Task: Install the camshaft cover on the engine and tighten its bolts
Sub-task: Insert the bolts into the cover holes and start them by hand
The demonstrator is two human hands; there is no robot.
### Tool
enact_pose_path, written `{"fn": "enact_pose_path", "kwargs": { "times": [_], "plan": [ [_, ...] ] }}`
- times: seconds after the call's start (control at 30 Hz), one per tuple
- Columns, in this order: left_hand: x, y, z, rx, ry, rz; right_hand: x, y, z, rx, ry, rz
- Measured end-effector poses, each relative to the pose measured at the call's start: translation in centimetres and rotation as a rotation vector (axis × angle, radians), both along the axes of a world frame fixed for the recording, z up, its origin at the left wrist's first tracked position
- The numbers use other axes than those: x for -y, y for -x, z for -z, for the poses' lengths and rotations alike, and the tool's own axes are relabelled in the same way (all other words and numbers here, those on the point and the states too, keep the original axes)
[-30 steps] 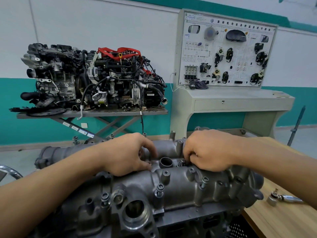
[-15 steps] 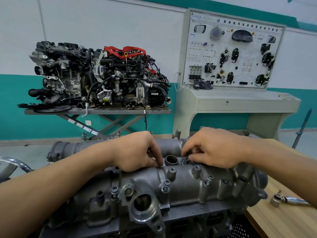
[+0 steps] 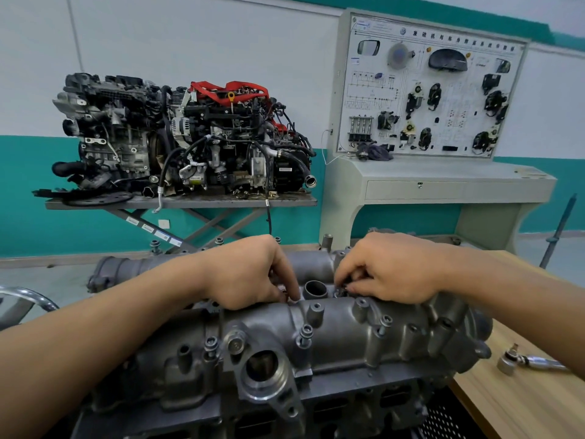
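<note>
Camshaft cover (image 3: 348,331) seated on engine (image 3: 348,403); bolts being finger-started.
Hands unmoved at centre row: right grip (image 3: 389,267) pinches a bolt (image 3: 343,285); left grip (image 3: 250,274) curled, contents hidden. Ratchet (image 3: 535,362) unused on tabletop (image 3: 522,407).

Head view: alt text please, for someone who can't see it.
The left hand and right hand curl fingertips onto the camshaft cover either side of an open tube; anything held is hidden. A ratchet lies on the bench.
</note>
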State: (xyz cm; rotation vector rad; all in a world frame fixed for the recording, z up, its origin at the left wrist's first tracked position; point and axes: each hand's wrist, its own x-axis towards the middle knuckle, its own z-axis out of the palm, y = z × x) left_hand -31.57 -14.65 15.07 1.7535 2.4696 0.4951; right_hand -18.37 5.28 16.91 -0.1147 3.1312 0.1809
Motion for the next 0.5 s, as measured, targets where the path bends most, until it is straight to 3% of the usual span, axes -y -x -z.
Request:
{"fn": "enact_pose_path", "kwargs": {
  "times": [0.2,0.5],
  "plan": [
    [-0.17,0.27,0.26,-0.040,-0.011,-0.039,0.01,0.20,0.51,-0.032,-0.139,0.011],
    [0.13,-0.09,-0.21,0.016,0.000,0.020,0.02,0.43,0.24,-0.018,-0.032,0.022]
  ]
}}
